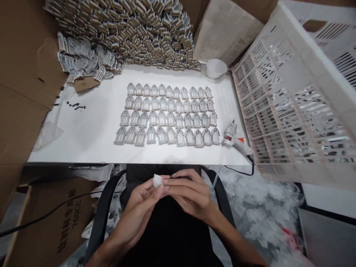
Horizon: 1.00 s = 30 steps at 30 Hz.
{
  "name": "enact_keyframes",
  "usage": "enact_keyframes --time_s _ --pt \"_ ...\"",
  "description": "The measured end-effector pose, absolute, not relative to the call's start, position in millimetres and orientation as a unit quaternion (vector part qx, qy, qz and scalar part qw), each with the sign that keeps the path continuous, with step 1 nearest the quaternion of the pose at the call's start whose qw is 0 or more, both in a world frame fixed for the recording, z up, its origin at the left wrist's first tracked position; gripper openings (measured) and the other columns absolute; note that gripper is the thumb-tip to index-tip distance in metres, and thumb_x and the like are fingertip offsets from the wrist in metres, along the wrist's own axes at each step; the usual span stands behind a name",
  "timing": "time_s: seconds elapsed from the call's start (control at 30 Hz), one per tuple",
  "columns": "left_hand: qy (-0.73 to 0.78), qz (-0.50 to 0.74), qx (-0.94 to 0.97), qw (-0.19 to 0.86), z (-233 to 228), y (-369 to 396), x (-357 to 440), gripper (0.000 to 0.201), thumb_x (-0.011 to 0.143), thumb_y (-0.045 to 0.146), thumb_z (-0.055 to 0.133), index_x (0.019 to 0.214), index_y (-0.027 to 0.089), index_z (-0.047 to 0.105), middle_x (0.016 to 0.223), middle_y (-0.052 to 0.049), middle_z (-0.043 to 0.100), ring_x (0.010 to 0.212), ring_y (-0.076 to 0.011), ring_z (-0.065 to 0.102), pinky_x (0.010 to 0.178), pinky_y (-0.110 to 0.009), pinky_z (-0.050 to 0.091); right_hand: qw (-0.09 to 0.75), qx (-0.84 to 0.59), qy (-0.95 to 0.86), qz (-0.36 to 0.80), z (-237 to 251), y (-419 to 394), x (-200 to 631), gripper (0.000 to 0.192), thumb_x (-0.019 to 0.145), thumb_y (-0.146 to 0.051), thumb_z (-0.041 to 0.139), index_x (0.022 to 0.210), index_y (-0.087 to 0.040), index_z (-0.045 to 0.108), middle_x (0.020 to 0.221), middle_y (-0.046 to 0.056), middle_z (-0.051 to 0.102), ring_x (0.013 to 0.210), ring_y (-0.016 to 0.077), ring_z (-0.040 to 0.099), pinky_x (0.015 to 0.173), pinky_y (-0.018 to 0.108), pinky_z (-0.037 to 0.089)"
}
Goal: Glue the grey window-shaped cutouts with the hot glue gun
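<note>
Both hands meet just below the desk's near edge, the left hand and the right hand pinching a small white piece between their fingertips, near the glue gun.

Just above your hands, the table looks smooth and white. The small window shapes look matt grey. Right of your hands, the crate is shiny plastic.

Small white piece, rounded top, pinched between fingertips of both hands, over the dark lap
</note>
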<state>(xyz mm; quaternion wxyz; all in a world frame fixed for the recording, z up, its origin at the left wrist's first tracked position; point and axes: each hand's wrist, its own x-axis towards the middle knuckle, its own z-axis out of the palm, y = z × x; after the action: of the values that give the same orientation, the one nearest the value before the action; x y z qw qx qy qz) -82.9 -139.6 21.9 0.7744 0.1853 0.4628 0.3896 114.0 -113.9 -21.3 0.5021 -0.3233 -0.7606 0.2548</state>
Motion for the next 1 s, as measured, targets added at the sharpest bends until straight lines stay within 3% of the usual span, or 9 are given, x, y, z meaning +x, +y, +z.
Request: enact_keyframes --time_s 0.07,0.17,0.33,0.5,0.7,1.0 --pt "0.474 0.345 0.211 0.782 21.8 -138.8 -86.7 0.035 0.097 0.036 0.082 0.129 0.023 0.082 0.131 -0.011 0.082 0.127 -0.0299 0.074 0.115 -0.04 0.055 0.48 -0.331 -0.754 0.303 -14.5 -107.9 119.3 0.054 0.095 -0.018 0.085 0.145 -0.029 0.067 0.132 0.01 0.079 0.116 0.0261 0.075 0.098 0.047 0.063" --pt "0.479 0.273 0.259 0.793 23.1 -135.6 -91.0 0.036 0.094 0.039 0.084 0.126 0.022 0.083 0.125 -0.013 0.084 0.12 -0.0304 0.077 0.11 -0.04 0.058 0.411 -0.299 -0.771 0.385 -6.2 -98.4 125.9 0.081 0.092 -0.032 0.091 0.162 -0.025 0.051 0.146 0.014 0.072 0.137 0.0289 0.064 0.112 0.049 0.057" --pt "0.456 0.264 0.281 0.802 25.4 -132.4 -90.0 0.034 0.096 0.038 0.083 0.126 0.022 0.084 0.133 -0.012 0.081 0.12 -0.0306 0.077 0.111 -0.041 0.058 0.415 -0.266 -0.783 0.38 -5.2 -94.8 124.9 0.049 0.099 -0.025 0.083 0.145 -0.025 0.067 0.126 0.008 0.083 0.128 0.0244 0.073 0.102 0.04 0.061" --pt "0.45 0.286 0.277 0.799 22.9 -135.2 -86.1 0.034 0.097 0.037 0.082 0.127 0.022 0.083 0.133 -0.012 0.081 0.12 -0.0297 0.077 0.108 -0.039 0.059 0.429 -0.286 -0.768 0.379 -4.5 -100.5 121.2 0.051 0.1 -0.021 0.08 0.148 -0.025 0.064 0.131 0.007 0.081 0.124 0.0239 0.074 0.101 0.041 0.061" --pt "0.43 0.282 0.322 0.795 21.0 -132.2 -83.8 0.032 0.099 0.038 0.08 0.128 0.024 0.083 0.127 -0.009 0.083 0.117 -0.0263 0.077 0.106 -0.035 0.058 0.44 -0.286 -0.782 0.338 0.0 -105.1 123.7 0.044 0.1 -0.017 0.077 0.143 -0.024 0.066 0.131 0.01 0.081 0.115 0.022 0.077 0.088 0.037 0.059" --pt "0.407 0.287 0.366 0.786 26.6 -133.6 -73.9 0.03 0.094 0.039 0.085 0.119 0.023 0.087 0.12 -0.009 0.085 0.117 -0.0322 0.077 0.097 -0.034 0.06 0.424 -0.291 -0.796 0.319 4.6 -110.2 134.3 0.039 0.108 -0.025 0.071 0.146 -0.024 0.064 0.128 0.01 0.082 0.119 0.0234 0.076 0.085 0.038 0.055"
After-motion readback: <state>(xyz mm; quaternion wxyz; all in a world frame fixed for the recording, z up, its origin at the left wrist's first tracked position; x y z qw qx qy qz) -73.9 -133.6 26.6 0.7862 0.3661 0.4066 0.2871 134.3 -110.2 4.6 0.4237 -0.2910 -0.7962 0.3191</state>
